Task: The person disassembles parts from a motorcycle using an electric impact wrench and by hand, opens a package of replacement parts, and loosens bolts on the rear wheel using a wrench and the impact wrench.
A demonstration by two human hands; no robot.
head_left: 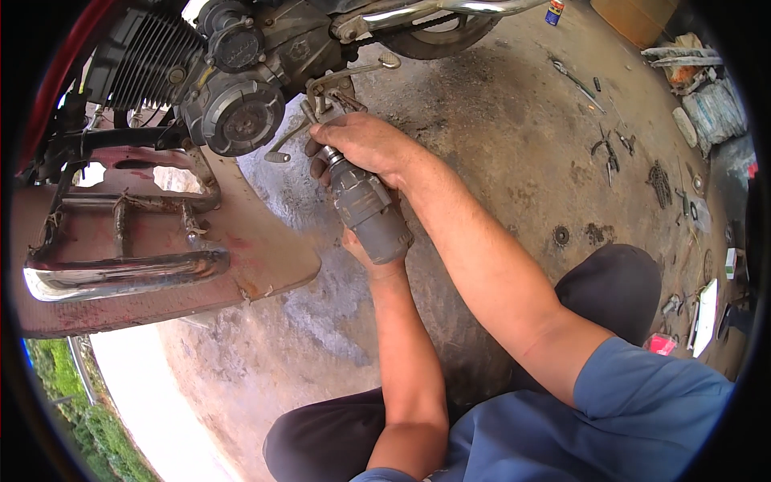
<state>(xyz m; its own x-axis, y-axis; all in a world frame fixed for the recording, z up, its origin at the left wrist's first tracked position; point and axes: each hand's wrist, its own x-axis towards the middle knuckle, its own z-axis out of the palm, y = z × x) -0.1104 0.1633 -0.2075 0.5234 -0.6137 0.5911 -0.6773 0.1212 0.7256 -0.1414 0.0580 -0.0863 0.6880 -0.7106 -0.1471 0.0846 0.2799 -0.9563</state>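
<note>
- The right hand (365, 143) wraps tight over the front of the grey power tool (365, 207), steadying its nose against the fittings just beside the round engine cover (241, 116).
- The left hand (363, 251) closes on the tool's rear from beneath, bearing its weight.
- The motorcycle's chrome exhaust pipe (120, 273) hangs clear, to the left.
- Loose hand tools (606, 153) lie well apart on the stained concrete floor (498, 153), out of the way.

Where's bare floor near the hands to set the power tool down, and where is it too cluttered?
Bare concrete floor lies right of the right hand, between the rear wheel and the scattered hand tools. Another free patch sits below the red footboard, left of the left hand. The far right edge is crowded with tools and rags, and the engine leaves little room.
</note>
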